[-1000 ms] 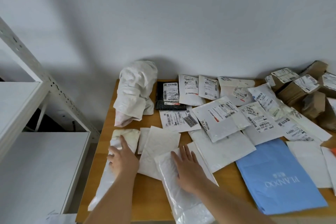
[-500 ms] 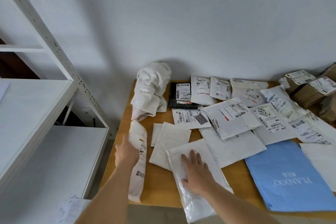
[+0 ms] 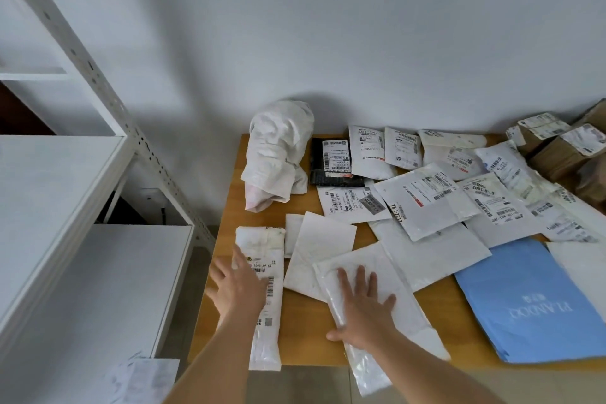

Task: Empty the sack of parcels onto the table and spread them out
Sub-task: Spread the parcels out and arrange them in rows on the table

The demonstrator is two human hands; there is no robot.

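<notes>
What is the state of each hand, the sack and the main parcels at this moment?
left hand: open, fingers spread, flat on the long white parcel.
right hand: open, pressing flat on the clear bubble mailer.
long white parcel: label up, near end overhangs the table edge.
clear bubble mailer: near end overhangs too.
sack: crumpled, at the far corner.
blue bag: lying flat.

Brown boxes (image 3: 557, 154) and blue bag (image 3: 537, 302) cut off at right edge. Label text too small to read. Overlapping mailers (image 3: 426, 207) hide each other's edges.
</notes>
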